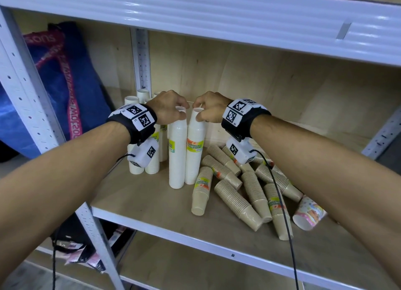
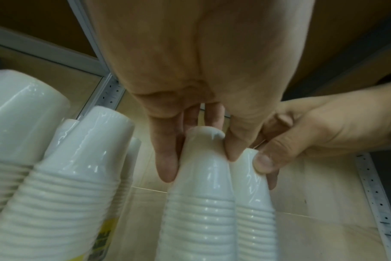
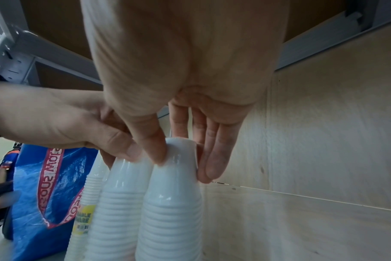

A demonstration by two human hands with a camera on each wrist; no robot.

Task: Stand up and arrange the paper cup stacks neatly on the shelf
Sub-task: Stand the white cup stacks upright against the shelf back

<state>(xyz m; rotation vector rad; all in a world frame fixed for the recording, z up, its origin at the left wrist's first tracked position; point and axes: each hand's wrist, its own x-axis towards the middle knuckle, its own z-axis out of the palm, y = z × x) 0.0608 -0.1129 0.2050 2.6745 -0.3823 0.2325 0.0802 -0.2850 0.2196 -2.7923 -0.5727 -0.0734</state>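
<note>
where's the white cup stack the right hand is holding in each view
Head: white stack at centre, upright, right one of the touching pair.
Left wrist: lower right of centre, right one of the pair.
Right wrist: bottom centre, right one of the pair.
Shared landmark: right hand pinching its top.

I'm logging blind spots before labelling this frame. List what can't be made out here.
- White stacks at the back left: head view, the left hand and its wrist camera hide their middles, so no exact count.
- Label text on the right white stack: too small to read fully.
- Brown stacks: the right forearm covers some.
- Stack bases: cut off by the bottom edge in both wrist views.
</note>
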